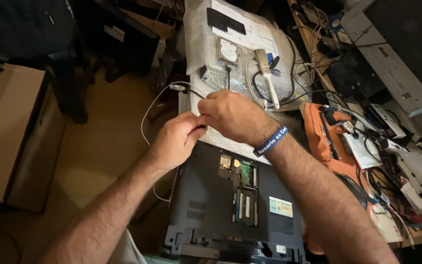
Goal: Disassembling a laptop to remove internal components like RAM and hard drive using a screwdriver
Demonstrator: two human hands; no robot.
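My left hand (pixel 174 141) and my right hand (pixel 233 115) meet just above the far left corner of an upturned black laptop (pixel 206 200). Both pinch a thin black cable (pixel 194 92) between the fingertips. The cable runs back toward a white plug and a white cable (pixel 148 110) that loops off the bench edge. The laptop's underside lies open, showing memory modules (pixel 245 205) and a small circuit card (pixel 225 161). A blue wristband (pixel 271 142) circles my right wrist.
Behind the hands, a bubble-wrap sheet (pixel 199 44) carries a bare hard drive (pixel 228 51), a paintbrush (pixel 268 73) and more cables. An orange cloth (pixel 313 132), tangled wires and small devices crowd the right. A monitor (pixel 396 44) stands far right, a cardboard box (pixel 10 132) at left.
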